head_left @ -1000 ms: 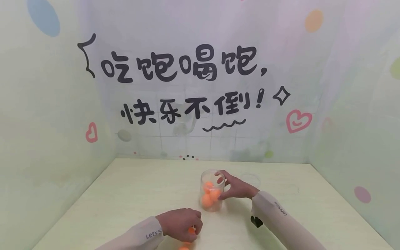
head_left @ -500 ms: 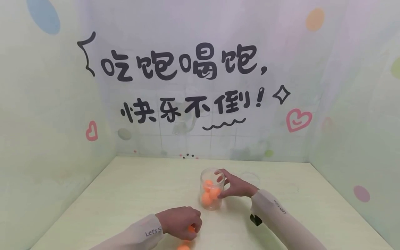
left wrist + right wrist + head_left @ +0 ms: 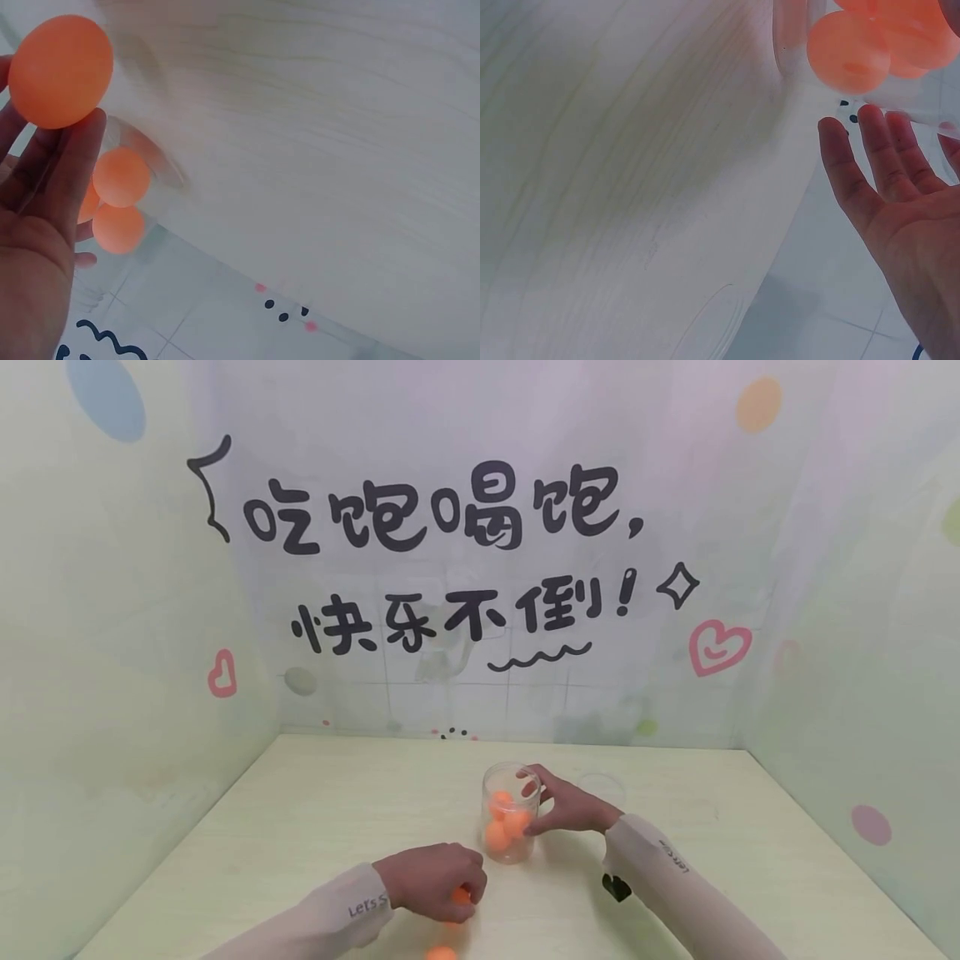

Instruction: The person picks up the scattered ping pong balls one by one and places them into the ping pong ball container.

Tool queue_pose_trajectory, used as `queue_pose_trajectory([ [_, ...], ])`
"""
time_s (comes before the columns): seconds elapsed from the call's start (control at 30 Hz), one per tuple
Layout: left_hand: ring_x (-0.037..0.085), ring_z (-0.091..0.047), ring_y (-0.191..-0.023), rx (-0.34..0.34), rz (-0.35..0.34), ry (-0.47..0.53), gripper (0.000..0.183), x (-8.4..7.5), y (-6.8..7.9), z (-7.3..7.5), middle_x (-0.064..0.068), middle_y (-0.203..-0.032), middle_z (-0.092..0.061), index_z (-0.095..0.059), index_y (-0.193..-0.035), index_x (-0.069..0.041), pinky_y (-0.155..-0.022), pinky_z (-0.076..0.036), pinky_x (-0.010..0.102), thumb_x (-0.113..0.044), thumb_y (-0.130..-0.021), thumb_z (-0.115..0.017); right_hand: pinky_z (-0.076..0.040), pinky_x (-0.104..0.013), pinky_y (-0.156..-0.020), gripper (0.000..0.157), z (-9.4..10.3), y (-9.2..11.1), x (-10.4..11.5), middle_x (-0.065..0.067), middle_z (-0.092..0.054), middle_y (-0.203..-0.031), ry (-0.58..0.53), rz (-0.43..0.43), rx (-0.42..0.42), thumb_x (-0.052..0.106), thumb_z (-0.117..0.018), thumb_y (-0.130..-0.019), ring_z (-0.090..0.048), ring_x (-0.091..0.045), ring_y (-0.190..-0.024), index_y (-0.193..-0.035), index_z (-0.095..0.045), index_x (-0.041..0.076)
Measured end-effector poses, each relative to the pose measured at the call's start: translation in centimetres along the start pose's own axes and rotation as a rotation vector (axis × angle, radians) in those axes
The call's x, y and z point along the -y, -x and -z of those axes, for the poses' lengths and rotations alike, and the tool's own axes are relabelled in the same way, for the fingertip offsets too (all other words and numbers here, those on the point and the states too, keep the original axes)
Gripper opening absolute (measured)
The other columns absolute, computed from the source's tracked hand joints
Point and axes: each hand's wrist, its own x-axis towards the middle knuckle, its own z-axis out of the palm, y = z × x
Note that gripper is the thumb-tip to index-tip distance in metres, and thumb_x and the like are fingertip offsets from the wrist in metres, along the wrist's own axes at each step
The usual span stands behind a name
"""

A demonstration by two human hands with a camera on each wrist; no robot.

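In the head view, my left hand (image 3: pixel 431 881) pinches an orange ping-pong ball (image 3: pixel 461 896) between thumb and fingers, just short of a clear jar (image 3: pixel 491 785). The left wrist view shows that ball (image 3: pixel 61 71) large at the fingertips. The jar stands upright and uncovered on the table, with several orange ping-pong balls (image 3: pixel 497 837) inside. My right hand (image 3: pixel 573 808) grips the jar from its right side, thumb in front and fingers behind. Another ping-pong ball (image 3: pixel 441 953) lies at the bottom edge of the head view, partly cut off.
Behind the right hand a clear round lid (image 3: pixel 602 787) lies flat on the pale wooden table (image 3: pixel 337 810). Printed walls enclose the table at the back and both sides. Below the right sleeve sits a dark heart-shaped patch (image 3: pixel 617 887).
My left hand has risen slightly, carrying the pinched ping-pong ball with it. The right hand and the jar hold their place.
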Motion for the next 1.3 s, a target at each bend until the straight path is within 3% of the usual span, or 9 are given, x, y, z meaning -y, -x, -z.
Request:
queue_pose_trajectory([
  [0.23, 0.000, -0.038, -0.062, 0.017, 0.077, 0.014, 0.012, 0.1, 0.3, 1.6, -0.010, -0.071, -0.048, -0.061, -0.071, -0.018, -0.060, -0.035, 0.014, -0.011, -0.081, -0.064, -0.049, -0.033, -0.080, 0.080, -0.4, -0.1, 0.1, -0.015, -0.049, -0.126, -0.026, -0.021, 0.011, 0.025, -0.076, -0.077, -0.052, -0.028, -0.108, -0.142, -0.030, 0.015],
  [0.53, 0.002, -0.039, -0.063, -0.014, 0.079, 0.001, 0.013, 0.1, -0.3, 3.6, -0.011, -0.071, -0.046, -0.059, -0.072, -0.018, -0.060, -0.035, 0.015, -0.010, -0.082, -0.062, -0.048, -0.037, -0.082, 0.076, -0.4, 0.3, 0.1, -0.015, -0.051, -0.123, 0.002, -0.021, -0.013, 0.023, -0.077, -0.077, -0.055, -0.030, -0.108, -0.138, -0.033, 0.012],
  [0.83, 0.002, -0.038, -0.064, -0.085, 0.052, -0.022, 0.010, 0.2, -0.9, 4.3, -0.010, -0.071, -0.045, -0.060, -0.074, -0.017, -0.061, -0.034, 0.014, -0.011, -0.082, -0.063, -0.046, -0.039, -0.083, 0.075, 0.0, 0.2, 0.1, -0.013, -0.051, -0.121, -0.004, -0.013, -0.010, 0.023, -0.076, -0.077, -0.054, -0.027, -0.106, -0.137, -0.033, 0.013],
  [1.13, 0.006, -0.046, -0.069, -0.214, 0.046, 0.019, 0.006, 0.3, -1.2, 8.2, -0.006, -0.077, -0.052, -0.064, -0.081, -0.015, -0.065, -0.042, 0.018, -0.010, -0.084, -0.062, -0.046, -0.039, -0.084, 0.078, 0.1, 0.0, 0.0, -0.014, -0.051, -0.122, 0.001, -0.016, 0.002, 0.025, -0.076, -0.078, -0.054, -0.027, -0.106, -0.140, -0.031, 0.011],
  [1.3, 0.008, -0.048, -0.069, -0.239, 0.039, 0.029, 0.006, 0.3, -1.4, 9.0, -0.004, -0.078, -0.054, -0.064, -0.082, -0.014, -0.065, -0.042, 0.018, -0.009, -0.084, -0.061, -0.047, -0.038, -0.082, 0.079, 0.1, 0.0, 0.1, -0.014, -0.050, -0.124, -0.007, -0.011, 0.003, 0.024, -0.076, -0.079, -0.056, -0.028, -0.107, -0.141, -0.030, 0.010],
])
